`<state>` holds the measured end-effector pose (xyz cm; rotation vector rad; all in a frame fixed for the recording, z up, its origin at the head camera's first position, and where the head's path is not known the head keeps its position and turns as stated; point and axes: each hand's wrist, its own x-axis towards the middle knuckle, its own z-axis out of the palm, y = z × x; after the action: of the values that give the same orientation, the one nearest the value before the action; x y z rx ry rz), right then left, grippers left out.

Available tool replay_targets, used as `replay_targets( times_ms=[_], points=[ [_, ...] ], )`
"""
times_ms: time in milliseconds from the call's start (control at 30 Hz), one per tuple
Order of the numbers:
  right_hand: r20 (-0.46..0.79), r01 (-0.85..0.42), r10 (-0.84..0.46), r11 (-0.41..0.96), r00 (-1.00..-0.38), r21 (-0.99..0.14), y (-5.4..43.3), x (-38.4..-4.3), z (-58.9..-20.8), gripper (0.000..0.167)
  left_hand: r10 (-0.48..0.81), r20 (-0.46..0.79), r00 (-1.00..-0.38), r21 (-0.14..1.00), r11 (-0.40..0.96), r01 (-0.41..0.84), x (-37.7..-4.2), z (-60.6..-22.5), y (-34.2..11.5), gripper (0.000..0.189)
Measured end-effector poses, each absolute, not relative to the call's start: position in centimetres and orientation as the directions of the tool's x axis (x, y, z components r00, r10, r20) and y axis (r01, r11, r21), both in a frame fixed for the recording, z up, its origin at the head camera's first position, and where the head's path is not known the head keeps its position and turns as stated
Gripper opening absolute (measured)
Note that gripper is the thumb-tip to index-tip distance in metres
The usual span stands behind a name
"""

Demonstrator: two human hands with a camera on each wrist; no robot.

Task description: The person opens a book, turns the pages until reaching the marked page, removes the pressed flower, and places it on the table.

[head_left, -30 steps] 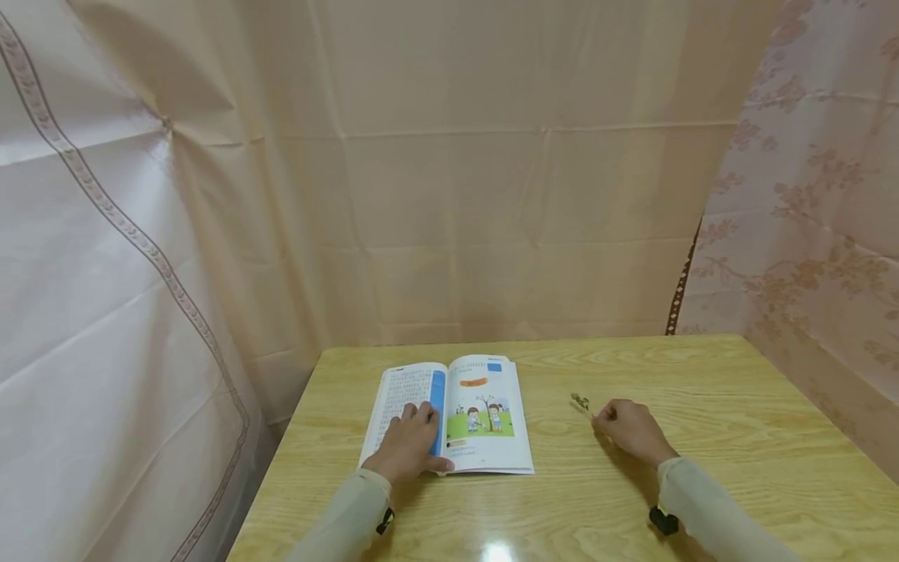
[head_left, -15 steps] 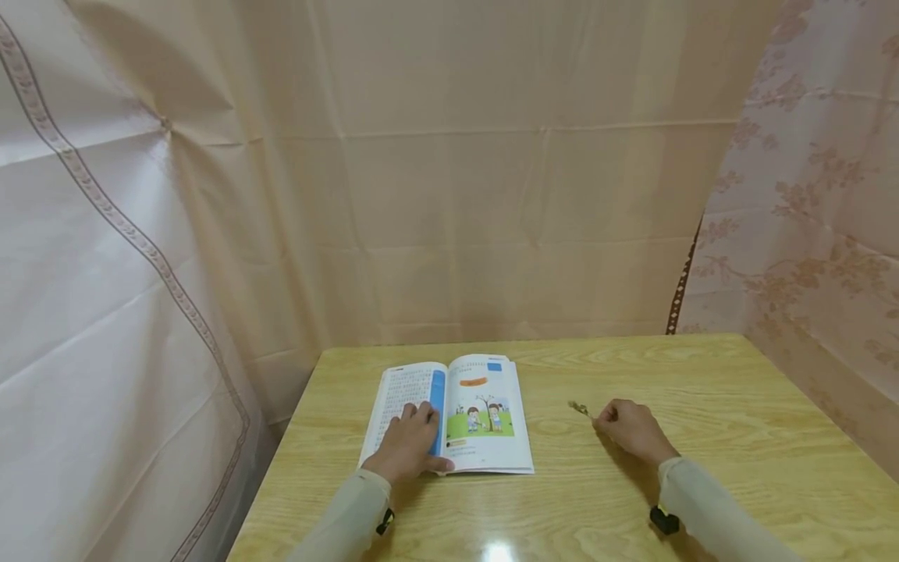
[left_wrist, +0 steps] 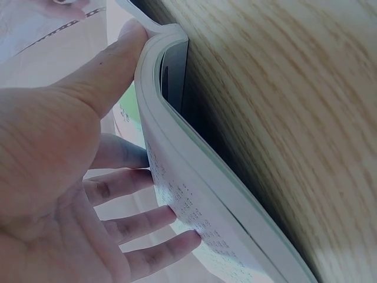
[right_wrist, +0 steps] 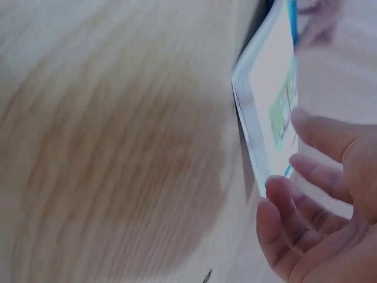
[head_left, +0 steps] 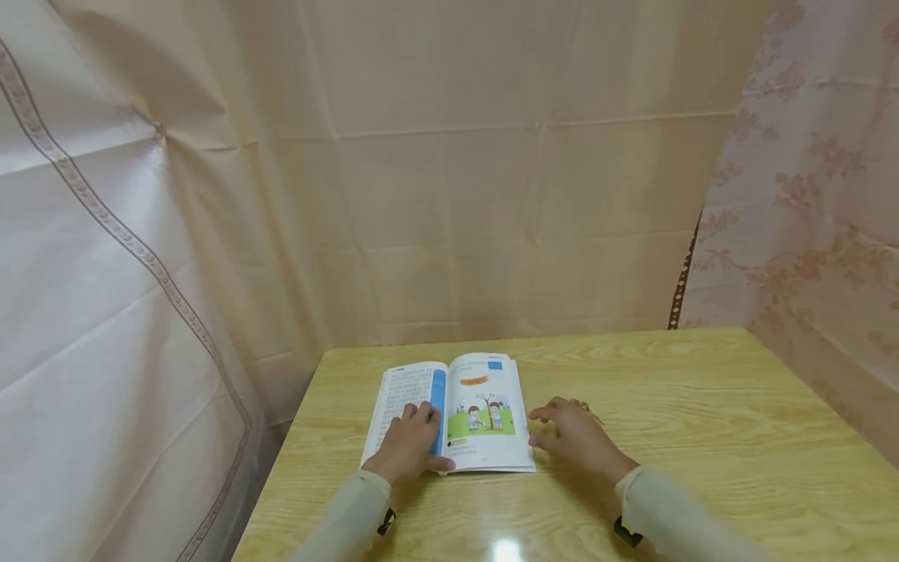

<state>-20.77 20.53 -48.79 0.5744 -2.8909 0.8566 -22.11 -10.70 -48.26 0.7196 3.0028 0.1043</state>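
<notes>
An open book [head_left: 497, 459] with text on its left page and a cartoon of two children by a tree on its right page lies on the wooden table. My left hand [head_left: 406, 445] rests on the left page and the gutter, thumb near the lower end of the spine. In the left wrist view the fingertips [left_wrist: 189, 237] touch the printed page. My right hand [head_left: 581, 441] is at the book's right edge, fingers loosely bent and holding nothing; contact with the pages cannot be told. A small dried sprig [head_left: 587, 410] lies just behind that hand, partly hidden by it.
The wooden table [head_left: 702, 437] extends to the right of the book. Beige curtain cloth [head_left: 435, 195] hangs behind it, a whitish cloth [head_left: 105, 351] at the left and a flower-patterned one [head_left: 822, 234] at the right.
My right hand has let go of the sprig, which stays on the table, and has moved left to the book's right edge. The left hand has not moved on the book.
</notes>
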Motion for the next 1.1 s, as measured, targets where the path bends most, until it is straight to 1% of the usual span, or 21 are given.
replay_targets(
  times_ms=[67, 167, 333, 400, 600, 767, 833, 900, 1100],
  points=[
    [0.184, -0.424, -0.383, 0.785, -0.905, -0.452, 19.8, -20.7, -49.1, 0.043, 0.454, -0.037, -0.89, 0.084, 0.889, 0.45, -22.1, -48.3, -10.7, 0.095],
    [0.186, -0.467, -0.429, 0.787, -0.884, -0.403, 19.0, -20.5, -49.3, 0.049, 0.458, -0.032, -0.888, 0.091, 0.886, 0.454, -22.0, -48.2, -10.6, 0.095],
    [0.159, -0.494, -0.471, 0.784, -0.868, -0.375, 18.5, -20.1, -49.5, 0.059, 0.463, -0.02, -0.886, 0.08, 0.884, 0.46, -21.9, -48.0, -10.5, 0.095],
    [0.153, -0.506, -0.486, 0.783, -0.861, -0.362, 18.5, -20.0, -49.5, 0.057, 0.464, -0.017, -0.885, 0.075, 0.884, 0.462, -21.9, -48.0, -10.5, 0.095],
    [0.141, -0.526, -0.509, 0.791, -0.849, -0.314, 18.4, -20.2, -49.8, 0.046, 0.471, -0.019, -0.882, 0.102, 0.879, 0.467, -22.1, -48.0, -10.7, 0.095],
    [0.138, -0.527, -0.513, 0.782, -0.847, -0.333, 18.1, -20.3, -49.8, 0.042, 0.528, -0.028, -0.849, 0.093, 0.847, 0.524, -22.1, -48.3, -12.1, 0.109],
    [0.135, -0.525, -0.512, 0.781, -0.848, -0.337, 18.1, -20.2, -49.8, 0.042, 0.542, -0.033, -0.839, 0.09, 0.838, 0.538, -22.0, -48.4, -12.9, 0.109],
    [0.138, -0.527, -0.512, 0.782, -0.848, -0.332, 18.0, -20.1, -49.8, 0.042, 0.552, -0.019, -0.834, 0.074, 0.832, 0.549, -21.7, -48.4, -13.8, 0.102],
    [0.157, -0.551, -0.531, 0.771, -0.833, -0.32, 18.0, -19.9, -49.9, 0.046, 0.545, 0.109, -0.831, -0.054, 0.838, 0.543, -20.5, -48.6, -18.2, 0.068]
  ],
)
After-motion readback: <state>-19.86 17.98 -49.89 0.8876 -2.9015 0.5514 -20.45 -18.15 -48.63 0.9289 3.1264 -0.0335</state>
